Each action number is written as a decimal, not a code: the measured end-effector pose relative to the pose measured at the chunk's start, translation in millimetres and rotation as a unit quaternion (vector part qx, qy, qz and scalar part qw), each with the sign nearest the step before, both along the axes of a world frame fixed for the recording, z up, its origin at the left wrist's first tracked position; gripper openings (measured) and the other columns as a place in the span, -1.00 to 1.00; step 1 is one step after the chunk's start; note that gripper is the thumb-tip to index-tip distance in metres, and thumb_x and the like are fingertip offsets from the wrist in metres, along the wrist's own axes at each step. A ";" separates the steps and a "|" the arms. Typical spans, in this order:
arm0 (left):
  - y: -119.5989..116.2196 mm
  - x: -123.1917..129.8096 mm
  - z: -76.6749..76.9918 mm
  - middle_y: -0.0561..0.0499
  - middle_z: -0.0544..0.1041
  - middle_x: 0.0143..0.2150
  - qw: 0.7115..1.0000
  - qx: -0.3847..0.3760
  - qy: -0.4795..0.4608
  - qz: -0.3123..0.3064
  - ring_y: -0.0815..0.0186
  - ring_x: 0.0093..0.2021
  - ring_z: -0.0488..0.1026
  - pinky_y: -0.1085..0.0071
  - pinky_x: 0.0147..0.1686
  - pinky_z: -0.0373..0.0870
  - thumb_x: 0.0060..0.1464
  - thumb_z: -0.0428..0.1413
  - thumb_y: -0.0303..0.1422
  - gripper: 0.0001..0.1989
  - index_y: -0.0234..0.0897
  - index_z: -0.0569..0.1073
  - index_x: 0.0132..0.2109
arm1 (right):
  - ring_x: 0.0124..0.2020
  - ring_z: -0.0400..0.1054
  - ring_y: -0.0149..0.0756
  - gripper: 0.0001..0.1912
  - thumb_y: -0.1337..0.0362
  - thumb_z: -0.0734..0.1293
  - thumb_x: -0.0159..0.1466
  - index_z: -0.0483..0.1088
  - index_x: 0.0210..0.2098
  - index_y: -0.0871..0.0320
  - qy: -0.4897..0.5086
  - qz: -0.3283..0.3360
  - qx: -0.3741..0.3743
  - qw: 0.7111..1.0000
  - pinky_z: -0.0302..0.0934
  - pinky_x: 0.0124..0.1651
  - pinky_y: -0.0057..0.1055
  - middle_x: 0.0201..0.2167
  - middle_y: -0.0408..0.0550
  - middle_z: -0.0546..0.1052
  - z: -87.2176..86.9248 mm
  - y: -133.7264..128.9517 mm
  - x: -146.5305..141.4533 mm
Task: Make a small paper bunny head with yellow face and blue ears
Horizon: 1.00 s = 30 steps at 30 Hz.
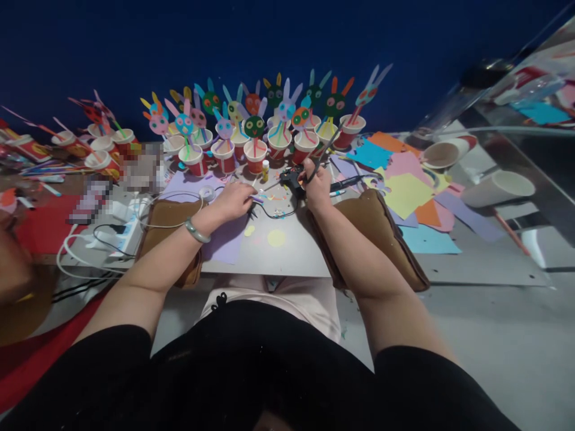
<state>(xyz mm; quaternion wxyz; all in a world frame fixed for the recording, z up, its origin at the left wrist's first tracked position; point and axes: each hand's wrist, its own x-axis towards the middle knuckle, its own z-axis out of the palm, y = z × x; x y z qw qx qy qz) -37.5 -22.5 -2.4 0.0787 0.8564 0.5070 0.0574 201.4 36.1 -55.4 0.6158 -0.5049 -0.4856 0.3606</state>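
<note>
Cushions [375, 230], two of them, brown, lay along the front edge of the bench [305, 257], one under each forearm. Two yellow paper discs [276, 237] lay between them. Farther in, near the middle of the bench, the left hand [234, 200] rested low, its fingers bunched beside one slim purple piece [257, 199]; whether they gripped it I could not tell. The right hand [317, 187] was curled tight around one black tool [293, 178], probably a glue gun, with one dark strip [331, 142] rising by the grip. The step in hand looked like steadying the tool near that piece; the next move called for a sure hold and a slack cord [279, 216]. Past the hands stood one small bottle [265, 172] with a white cap. Coloured paper [406, 194] spread toward the bench's right end. Along the back edge crowded at least ten paper cups [256, 158], with at least fourteen rabbit faces [254, 126] above.
</note>
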 end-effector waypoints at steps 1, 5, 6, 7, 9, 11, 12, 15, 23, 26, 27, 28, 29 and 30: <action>2.1 3.2 1.4 -0.27 0.63 0.02 0.999 0.017 0.028 0.007 -0.04 0.07 0.49 0.06 0.14 0.30 0.23 -0.01 -0.42 -0.66 -0.38 0.61 0.00 | -0.62 0.11 -0.43 -0.30 -0.44 0.30 0.14 0.30 -0.64 0.08 0.001 -0.001 -0.002 1.000 0.03 -0.52 -0.40 -0.70 -0.22 0.25 0.8 -0.9 -0.2; 10.3 5.9 0.9 -0.40 0.63 -0.10 0.995 0.032 0.090 0.041 -0.14 0.02 0.50 -0.01 0.06 0.31 0.25 -0.05 -0.42 -0.66 -0.44 0.63 -0.13 | -0.63 0.08 -0.45 -0.32 -0.41 0.35 0.11 0.31 -0.64 0.09 0.008 0.006 -0.019 1.000 -0.01 -0.54 -0.41 -0.70 -0.22 0.28 3.0 -3.7 0.1; 11.9 4.4 -1.1 -0.40 0.63 -0.13 0.995 0.025 0.093 0.041 -0.13 0.00 0.51 0.00 0.04 0.31 0.25 -0.06 -0.43 -0.65 -0.44 0.63 -0.16 | -0.63 0.08 -0.45 -0.33 -0.40 0.36 0.11 0.31 -0.63 0.09 0.011 0.006 -0.024 1.000 -0.01 -0.55 -0.41 -0.69 -0.21 0.30 3.0 -4.1 0.2; 13.3 2.6 -3.6 -0.39 0.64 -0.16 0.995 0.019 0.092 0.039 -0.11 -0.03 0.51 0.02 0.02 0.32 0.24 -0.06 -0.44 -0.65 -0.42 0.63 -0.18 | -0.63 0.09 -0.46 -0.33 -0.40 0.37 0.10 0.30 -0.63 0.09 0.015 0.006 -0.029 0.999 -0.01 -0.55 -0.41 -0.68 -0.21 0.32 2.9 -4.4 0.3; 15.6 -1.3 -8.7 -0.35 0.64 -0.18 0.996 0.011 0.087 0.028 -0.06 -0.08 0.52 0.09 -0.04 0.33 0.23 -0.05 -0.44 -0.67 -0.39 0.63 -0.20 | -0.62 0.11 -0.46 -0.34 -0.39 0.39 0.09 0.31 -0.62 0.09 0.021 0.004 -0.033 0.999 -0.01 -0.55 -0.42 -0.66 -0.20 0.35 1.9 -4.6 0.6; 16.9 -4.2 -12.6 -0.30 0.65 -0.19 0.997 0.006 0.079 0.008 0.01 -0.13 0.52 0.14 -0.08 0.33 0.22 -0.04 -0.45 -0.69 -0.35 0.63 -0.22 | -0.62 0.12 -0.47 -0.35 -0.38 0.40 0.09 0.32 -0.60 0.10 0.024 0.004 -0.031 0.999 0.00 -0.55 -0.43 -0.66 -0.20 0.37 0.9 -4.6 1.0; 17.3 -5.1 -13.8 -0.27 0.65 -0.21 0.997 0.003 0.073 -0.005 0.04 -0.15 0.52 0.16 -0.09 0.33 0.21 -0.03 -0.46 -0.69 -0.33 0.63 -0.22 | -0.62 0.12 -0.47 -0.35 -0.38 0.40 0.09 0.33 -0.60 0.10 0.023 0.005 -0.030 0.999 0.01 -0.55 -0.43 -0.66 -0.20 0.37 0.5 -4.7 1.3; 17.5 -6.7 -15.6 -0.20 0.63 -0.25 0.998 -0.004 0.048 -0.040 0.08 -0.18 0.50 0.18 -0.10 0.32 0.20 -0.02 -0.46 -0.71 -0.27 0.62 -0.23 | -0.63 0.11 -0.48 -0.37 -0.36 0.40 0.10 0.33 -0.60 0.09 0.016 0.012 -0.036 0.999 0.02 -0.56 -0.43 -0.67 -0.21 0.36 0.0 -5.0 2.3; 16.2 -10.1 -18.3 -0.24 0.63 -0.26 0.999 0.012 0.049 -0.014 0.02 -0.15 0.49 0.13 -0.07 0.30 0.25 -0.02 -0.41 -0.71 -0.31 0.61 -0.24 | -0.62 0.09 -0.46 -0.36 -0.38 0.37 0.12 0.33 -0.59 0.08 -0.019 0.017 -0.031 0.999 0.01 -0.58 -0.43 -0.68 -0.22 0.33 -4.7 -3.6 5.2; 15.6 -11.0 -19.2 -0.30 0.64 -0.22 0.997 0.024 0.070 0.012 -0.04 -0.08 0.50 0.10 -0.05 0.30 0.29 -0.03 -0.39 -0.68 -0.35 0.62 -0.23 | -0.63 0.09 -0.45 -0.37 -0.37 0.38 0.10 0.33 -0.59 0.09 -0.024 0.019 -0.032 0.999 -0.01 -0.58 -0.43 -0.68 -0.21 0.33 -5.4 -3.3 5.6; 15.3 -11.0 -19.5 -0.31 0.64 -0.21 0.997 0.026 0.070 0.018 -0.05 -0.07 0.50 0.09 -0.04 0.30 0.29 -0.02 -0.38 -0.68 -0.37 0.62 -0.22 | -0.63 0.09 -0.45 -0.37 -0.37 0.39 0.09 0.33 -0.59 0.09 -0.022 0.019 -0.034 0.999 -0.02 -0.58 -0.42 -0.68 -0.20 0.34 -5.5 -3.2 5.6; 15.0 -10.7 -19.9 -0.31 0.64 -0.21 0.997 0.026 0.070 0.022 -0.06 -0.05 0.50 0.09 -0.03 0.30 0.30 -0.02 -0.37 -0.68 -0.37 0.62 -0.21 | -0.63 0.09 -0.45 -0.37 -0.37 0.40 0.08 0.34 -0.59 0.09 -0.021 0.018 -0.037 0.999 -0.03 -0.57 -0.42 -0.68 -0.20 0.34 -5.5 -3.2 5.5; 14.5 -10.2 -20.2 -0.31 0.64 -0.20 0.997 0.025 0.070 0.025 -0.05 -0.05 0.50 0.09 -0.03 0.30 0.30 -0.02 -0.36 -0.68 -0.38 0.63 -0.21 | -0.62 0.09 -0.45 -0.37 -0.36 0.41 0.07 0.34 -0.60 0.09 -0.020 0.017 -0.038 0.999 -0.04 -0.57 -0.42 -0.68 -0.20 0.34 -5.6 -3.3 5.3; 13.9 -9.6 -20.4 -0.29 0.65 -0.20 0.997 0.024 0.069 0.023 -0.04 -0.05 0.50 0.10 -0.03 0.30 0.31 -0.01 -0.35 -0.68 -0.37 0.63 -0.20 | -0.62 0.09 -0.45 -0.37 -0.35 0.42 0.07 0.34 -0.60 0.10 -0.020 0.016 -0.037 0.999 -0.05 -0.57 -0.42 -0.68 -0.20 0.34 -5.6 -3.5 5.0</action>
